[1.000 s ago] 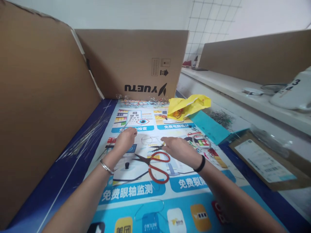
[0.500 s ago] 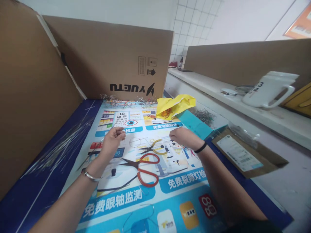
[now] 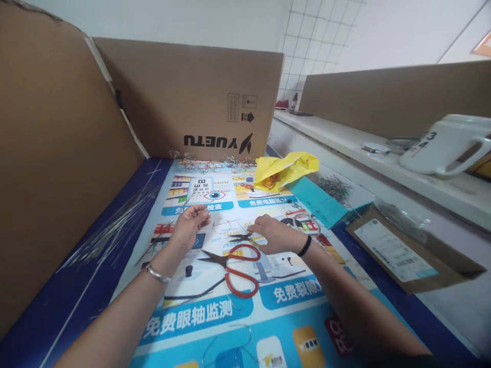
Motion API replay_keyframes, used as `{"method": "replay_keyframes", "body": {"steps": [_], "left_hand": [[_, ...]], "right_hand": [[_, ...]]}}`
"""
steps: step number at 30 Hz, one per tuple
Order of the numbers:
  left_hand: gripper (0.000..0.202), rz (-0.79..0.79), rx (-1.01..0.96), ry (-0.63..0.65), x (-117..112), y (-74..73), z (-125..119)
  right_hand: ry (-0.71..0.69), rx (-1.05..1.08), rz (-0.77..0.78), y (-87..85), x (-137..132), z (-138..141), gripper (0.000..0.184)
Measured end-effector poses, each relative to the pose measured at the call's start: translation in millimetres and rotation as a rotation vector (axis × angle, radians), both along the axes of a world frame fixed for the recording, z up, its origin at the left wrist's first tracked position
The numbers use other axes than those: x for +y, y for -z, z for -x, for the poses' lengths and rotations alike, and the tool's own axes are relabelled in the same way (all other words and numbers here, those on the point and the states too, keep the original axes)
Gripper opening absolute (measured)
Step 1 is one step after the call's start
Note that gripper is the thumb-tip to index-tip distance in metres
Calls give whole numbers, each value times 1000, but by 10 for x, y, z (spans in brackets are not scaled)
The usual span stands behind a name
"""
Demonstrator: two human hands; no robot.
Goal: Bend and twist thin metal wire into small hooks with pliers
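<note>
My left hand [image 3: 190, 226] is closed in a pinch on a thin metal wire [image 3: 169, 225] that slants down to the left over the printed poster [image 3: 215, 306]. My right hand [image 3: 270, 233] lies curled over the handles of small pliers [image 3: 237, 237], whose dark jaws stick out to the left. Between the hands lies a thin wire loop [image 3: 222, 225]. Red-handled scissors [image 3: 238, 268] rest on the poster just in front of both hands, blades pointing left.
Cardboard walls [image 3: 207, 97] stand at the left and back. A yellow bag [image 3: 286, 171] and a pile of metal bits [image 3: 333, 185] lie at the back right. A bundle of wires [image 3: 111, 230] lies left, a labelled carton [image 3: 406, 250] right, a white mug [image 3: 445, 145] on the shelf.
My right hand moved out to the right, leaving the yellow-handled pliers bare, then came back over them. My left hand kept its pinch on the wire. The view shifted slightly.
</note>
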State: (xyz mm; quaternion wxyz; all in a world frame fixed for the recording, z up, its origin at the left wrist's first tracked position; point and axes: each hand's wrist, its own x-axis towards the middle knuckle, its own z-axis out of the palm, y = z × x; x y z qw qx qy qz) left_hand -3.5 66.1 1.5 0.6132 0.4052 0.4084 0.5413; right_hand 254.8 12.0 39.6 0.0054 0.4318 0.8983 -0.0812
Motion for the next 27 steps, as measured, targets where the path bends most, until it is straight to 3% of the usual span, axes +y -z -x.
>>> {"method": "replay_keyframes", "body": {"steps": [4, 6, 10, 13, 16, 22, 27], "left_hand": [[31, 6, 64, -3, -8, -13, 3], [27, -14, 200, -1, 8, -11, 22], [17, -187, 775, -7, 71, 7, 113], [22, -418, 1294, -30, 104, 22, 174], [27, -498, 1635, -19, 123, 41, 164], [26, -558, 1730, 24, 169, 72, 88], [29, -588, 1756, 25, 138, 55, 115]], "right_hand": [[47, -67, -3, -21, -52, 68, 47], [54, -88, -18, -44, -81, 85, 44], [35, -88, -35, -164, -114, 43, 39], [27, -58, -22, -287, -113, -32, 27], [-17, 20, 57, -364, -85, -94, 23], [-73, 152, 281, -337, 1, -156, 35], [-1, 101, 278, -329, -10, -185, 37]]}}
